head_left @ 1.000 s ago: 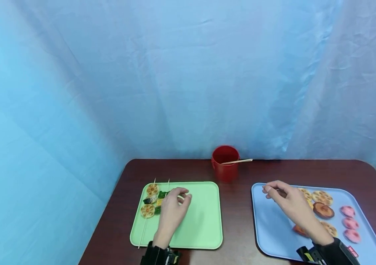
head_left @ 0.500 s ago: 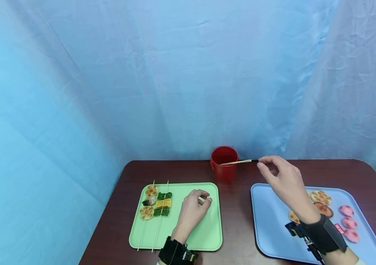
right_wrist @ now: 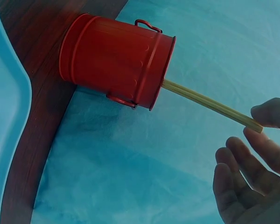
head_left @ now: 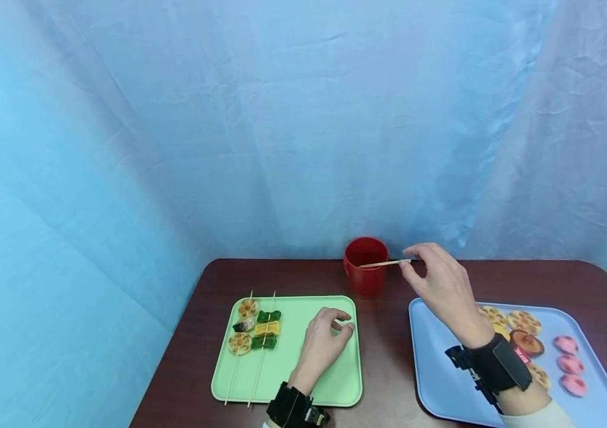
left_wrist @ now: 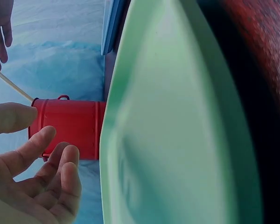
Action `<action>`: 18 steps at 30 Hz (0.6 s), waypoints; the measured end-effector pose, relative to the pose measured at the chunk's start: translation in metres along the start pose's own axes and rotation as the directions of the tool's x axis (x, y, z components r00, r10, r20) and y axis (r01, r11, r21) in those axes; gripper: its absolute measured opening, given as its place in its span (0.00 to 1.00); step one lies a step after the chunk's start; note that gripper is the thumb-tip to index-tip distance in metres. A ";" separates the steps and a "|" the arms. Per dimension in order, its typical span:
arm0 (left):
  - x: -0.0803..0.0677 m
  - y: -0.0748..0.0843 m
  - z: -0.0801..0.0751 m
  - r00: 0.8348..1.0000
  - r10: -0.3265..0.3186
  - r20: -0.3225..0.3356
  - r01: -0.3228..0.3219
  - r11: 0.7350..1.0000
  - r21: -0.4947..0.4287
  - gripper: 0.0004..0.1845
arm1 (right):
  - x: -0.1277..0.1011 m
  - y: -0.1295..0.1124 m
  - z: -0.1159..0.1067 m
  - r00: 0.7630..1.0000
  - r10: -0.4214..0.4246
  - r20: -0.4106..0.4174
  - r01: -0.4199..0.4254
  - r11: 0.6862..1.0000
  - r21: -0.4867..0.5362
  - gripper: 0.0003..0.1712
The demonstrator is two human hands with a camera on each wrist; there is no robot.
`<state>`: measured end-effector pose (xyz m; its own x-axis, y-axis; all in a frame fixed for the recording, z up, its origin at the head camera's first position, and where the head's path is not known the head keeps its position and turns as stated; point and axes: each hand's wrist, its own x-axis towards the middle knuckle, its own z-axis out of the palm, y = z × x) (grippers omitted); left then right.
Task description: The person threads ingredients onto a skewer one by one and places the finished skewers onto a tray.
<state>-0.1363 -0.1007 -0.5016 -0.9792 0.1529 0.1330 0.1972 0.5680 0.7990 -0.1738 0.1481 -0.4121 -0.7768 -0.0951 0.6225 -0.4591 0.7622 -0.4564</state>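
Observation:
A red bucket (head_left: 365, 276) with small side handles stands at the back of the table, and thin bamboo skewers (right_wrist: 210, 102) lean out over its rim. My right hand (head_left: 442, 285) is at their outer end, thumb and index finger pinching the tips, the other fingers loosely bent. My left hand (head_left: 324, 342) hovers over the right half of the green tray (head_left: 303, 380), fingers relaxed and holding nothing. On that tray's left lie two loaded skewers: one with lotus-root-like slices (head_left: 239, 343) and a dark piece, the other with green pieces (head_left: 264, 341) around a yellow one.
At the right is a blue tray (head_left: 442, 386), partly under my right forearm. It bears lotus-root-like slices (head_left: 524, 321), a brown mushroom-like piece (head_left: 527, 343) and three pink pieces (head_left: 571, 364). A light blue curtain (head_left: 303, 131) hangs behind the dark table (head_left: 383, 356).
My right hand has moved from above the blue tray up and left to the skewers in the bucket. My left hand has shifted right, away from the loaded skewers.

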 end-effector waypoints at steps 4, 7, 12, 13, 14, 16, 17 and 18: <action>0.000 0.001 0.001 1.000 0.002 0.003 -0.002 1.000 0.014 0.08 | 0.001 0.000 0.003 1.000 -0.018 -0.008 0.018 1.000 -0.003 0.10; 0.000 0.002 0.001 1.000 0.001 0.003 -0.001 1.000 0.015 0.08 | 0.002 0.000 0.004 0.999 -0.032 -0.020 0.032 0.999 -0.005 0.09; -0.002 0.000 0.001 1.000 -0.001 0.006 0.001 1.000 0.010 0.08 | 0.003 -0.003 0.002 0.998 -0.028 -0.052 0.028 1.000 -0.001 0.09; -0.002 0.000 0.001 1.000 -0.003 0.007 0.003 1.000 0.010 0.09 | 0.002 -0.004 0.001 0.998 -0.026 -0.059 0.026 1.000 0.003 0.09; -0.003 0.000 0.001 1.000 -0.002 0.006 0.002 1.000 0.009 0.09 | 0.002 -0.005 -0.001 0.998 -0.024 -0.065 0.024 1.000 0.005 0.09; -0.004 -0.001 0.001 1.000 -0.005 0.006 0.005 1.000 0.005 0.09 | 0.000 -0.008 -0.006 0.997 -0.020 -0.078 0.021 1.000 0.018 0.10; -0.004 -0.001 0.001 1.000 -0.004 0.006 0.004 1.000 0.004 0.09 | -0.001 -0.009 -0.009 0.996 -0.019 -0.085 0.021 0.999 0.025 0.10; -0.004 -0.002 0.002 1.000 -0.003 0.004 0.003 1.000 0.003 0.09 | -0.001 -0.010 -0.012 0.995 -0.018 -0.094 0.021 0.999 0.031 0.10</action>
<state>-0.1327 -0.1010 -0.5044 -0.9797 0.1545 0.1280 0.1943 0.5709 0.7977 -0.1631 0.1478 -0.4009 -0.7247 -0.0484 0.6874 -0.4886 0.7395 -0.4630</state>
